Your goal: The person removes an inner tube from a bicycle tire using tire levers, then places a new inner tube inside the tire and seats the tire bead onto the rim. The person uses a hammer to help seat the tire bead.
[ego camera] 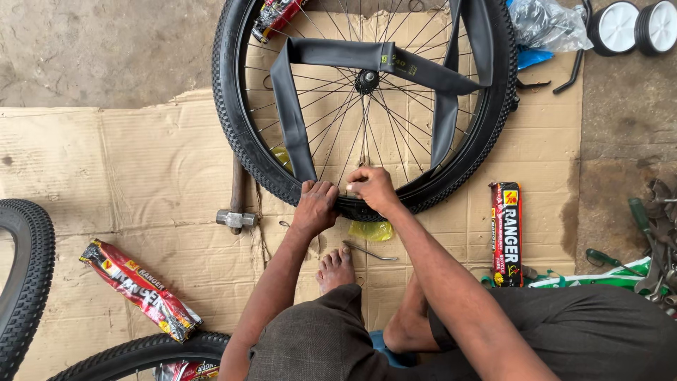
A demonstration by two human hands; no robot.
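Gripping the near rim of the black knobbly-tyred spoked bicycle wheel with both hands: my left hand is curled shut over the tyre edge, my right hand is pinched closed just beside it at the rim, fingertips on something small I cannot make out. Wheel lies flat on the flattened brown cardboard sheet, toward its far edge, middle. Limp black rubber inner tube is draped folded across the spokes, one end running down to my left hand. Steel-headed hammer with wooden handle lies just left of the wheel, partly under it. Red and yellow printed wrapper near the cardboard's near-left part; upright red and black printed carton near its right edge. Thin metal lever and yellow plastic scrap lie just below my hands, by my bare foot.
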